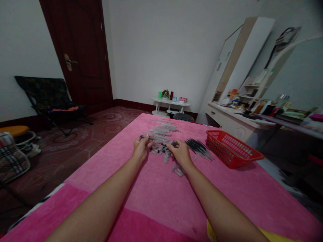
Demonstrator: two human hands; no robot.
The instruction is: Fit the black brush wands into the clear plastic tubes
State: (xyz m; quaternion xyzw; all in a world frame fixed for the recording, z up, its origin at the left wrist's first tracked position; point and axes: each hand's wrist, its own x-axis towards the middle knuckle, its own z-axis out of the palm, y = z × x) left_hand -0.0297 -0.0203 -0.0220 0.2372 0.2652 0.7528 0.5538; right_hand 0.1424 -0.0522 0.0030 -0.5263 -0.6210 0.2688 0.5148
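Observation:
My left hand (141,147) is closed in a pinch on a slim pen (142,136), whose dark end shows beyond the fingers. My right hand (180,151) has thumb and fingers pressed together over the small parts; what they hold, if anything, is too small to make out. Between and under the hands lies a loose heap of clear and black pen caps (158,148). Behind it, clear pen barrels (164,129) are spread in a pile. To the right of my right hand lies a bundle of black-ended pen refills (199,148). More clear small pieces (178,170) lie below my right wrist.
A red plastic basket (233,151) stands at the right on the pink cloth (151,195) covering the table. Beyond are a low white shelf (171,101) and a cluttered dresser (237,116). A folding chair (50,97) is at the left.

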